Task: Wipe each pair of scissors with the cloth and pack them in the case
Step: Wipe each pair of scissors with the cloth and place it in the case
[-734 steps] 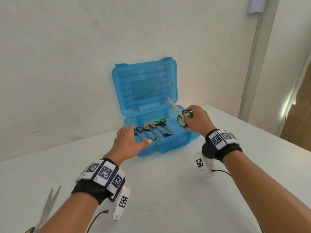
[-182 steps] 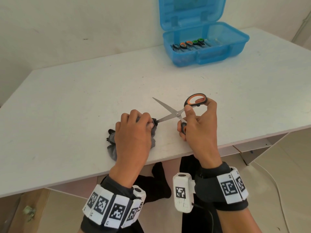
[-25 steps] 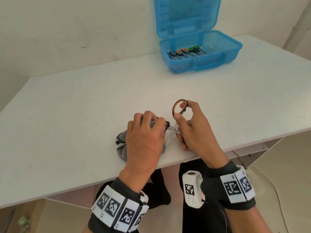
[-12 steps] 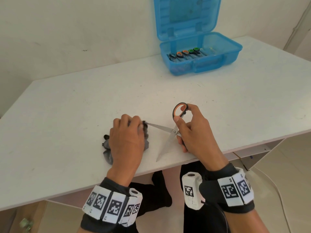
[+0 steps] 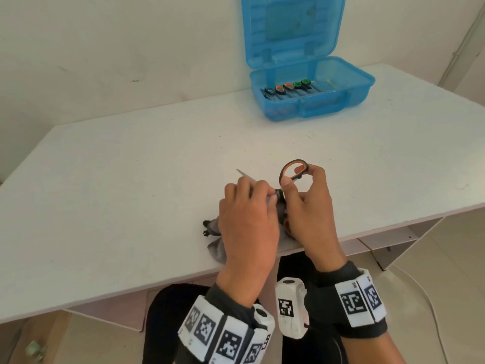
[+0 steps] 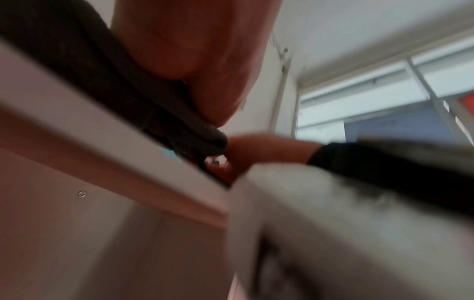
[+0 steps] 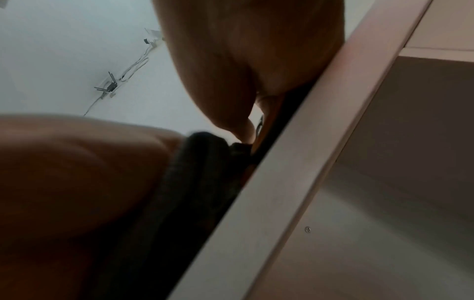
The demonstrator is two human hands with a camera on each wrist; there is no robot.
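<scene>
Near the table's front edge my right hand (image 5: 304,203) grips a pair of orange-and-black-handled scissors (image 5: 294,172) by the handles, one loop standing above my fingers. My left hand (image 5: 249,214) holds the grey cloth (image 5: 216,249) wrapped round a blade close to the pivot; the bare tip of one blade (image 5: 242,174) shows beyond my knuckles. The other blade is hidden. At the far side the blue case (image 5: 312,101) stands with its lid up, several packed scissors (image 5: 287,88) lying in its left half. Both wrist views show only blurred palms, the dark cloth (image 6: 153,97) and the table's edge (image 7: 295,182).
The white table (image 5: 131,179) runs up to a wall at the back. Its front edge lies just under my wrists. My dark-clothed legs (image 5: 168,324) and the floor show below it.
My left hand has slid the cloth rightward along the blade, from its tip back toward the pivot. The scissors have turned, so one blade tip now points up and left past my knuckles.
</scene>
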